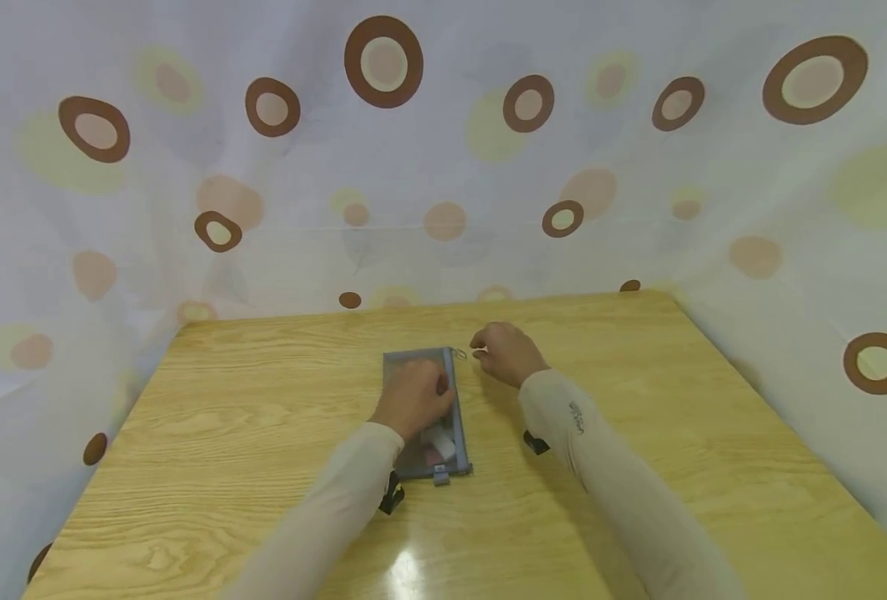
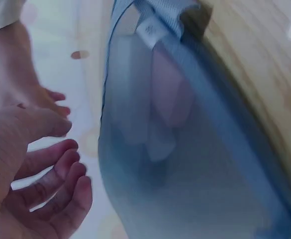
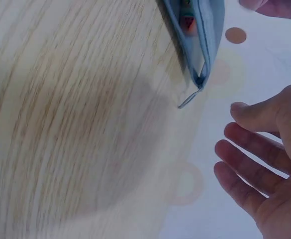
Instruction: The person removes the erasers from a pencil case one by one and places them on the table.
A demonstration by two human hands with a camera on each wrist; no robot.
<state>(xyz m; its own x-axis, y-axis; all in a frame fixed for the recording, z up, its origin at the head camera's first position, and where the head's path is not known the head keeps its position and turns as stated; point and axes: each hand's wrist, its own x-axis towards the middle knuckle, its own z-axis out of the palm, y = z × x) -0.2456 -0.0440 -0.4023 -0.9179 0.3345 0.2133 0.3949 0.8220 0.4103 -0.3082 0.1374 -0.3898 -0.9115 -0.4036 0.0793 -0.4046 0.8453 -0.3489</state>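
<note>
A blue-grey mesh zipper pouch lies on the wooden table. Through its mesh show a whitish item and a pinkish item, their kinds unclear. My left hand hovers over the pouch; in the left wrist view its loosely bent fingers hold nothing and stand apart from the mesh. To the right of the pouch's far corner is my right hand, thumb and fingers spread with nothing between them. Near it a thin cord loop hangs from the zipper end. The pouch mouth gapes in the right wrist view, showing something red inside.
The light wooden table extends around the pouch. A white sheet with brown, peach and yellow circles hangs behind it and along both sides.
</note>
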